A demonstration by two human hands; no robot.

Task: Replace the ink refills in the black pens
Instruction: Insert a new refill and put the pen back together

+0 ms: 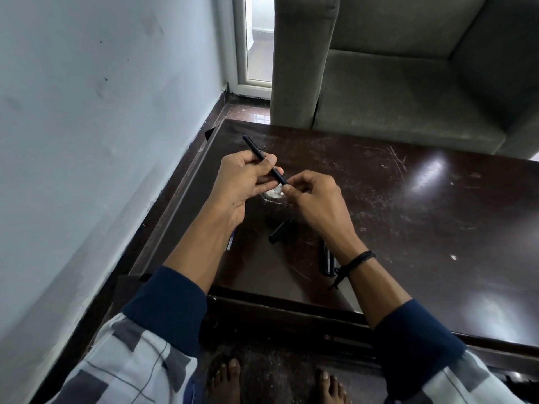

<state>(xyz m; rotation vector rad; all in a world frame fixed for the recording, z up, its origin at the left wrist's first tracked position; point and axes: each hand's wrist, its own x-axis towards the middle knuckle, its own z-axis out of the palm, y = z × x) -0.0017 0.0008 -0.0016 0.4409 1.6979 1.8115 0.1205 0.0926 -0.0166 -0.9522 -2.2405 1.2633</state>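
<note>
Feet (223,380) stand below the table (408,214), above whose left side the left hand (242,182) grips a pen (256,150), the right hand (312,196) pinches its near tip, and a pen part (280,231) lies on the table beneath.

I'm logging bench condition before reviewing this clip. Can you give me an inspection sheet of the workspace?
Surface: dark glossy wooden table, scratched, with a whitish stain.
Job's things: slim black pen held above the table; short black pen pieces and more black pens lying on it.
Clutter: blue-and-white item, partly hidden under the left forearm.
Hands: left hand grips the pen; right hand pinches its near end.
Cables: nothing seen.
Surroundings: grey-green armchair, pale wall.
</note>
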